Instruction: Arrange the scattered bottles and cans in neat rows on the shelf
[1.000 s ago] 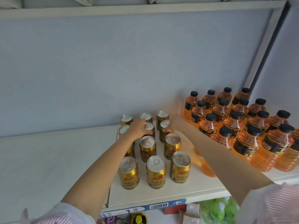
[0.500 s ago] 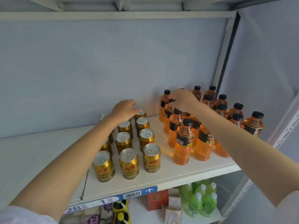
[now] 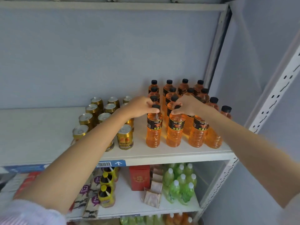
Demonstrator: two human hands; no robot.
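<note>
Several orange drink bottles with black caps stand in rows at the right of the white shelf (image 3: 162, 154). My left hand (image 3: 140, 107) grips the neck of the front-left bottle (image 3: 154, 129). My right hand (image 3: 186, 105) grips the neck of the bottle beside it (image 3: 176, 130). Both bottles stand upright at the shelf's front. Gold cans (image 3: 125, 137) stand in rows to the left of the bottles, partly hidden by my left forearm.
A metal upright (image 3: 274, 91) bounds the shelf on the right, and the grey back wall lies close behind the bottles. The shelf below holds green bottles (image 3: 180, 182), a red box (image 3: 139, 177), small packets and yellow-capped bottles. The shelf's left half (image 3: 35, 130) is bare.
My left hand left the cans and moved right to the front-left bottle's neck. My right hand came forward from the back bottles to a front bottle. The view shifted right and down.
</note>
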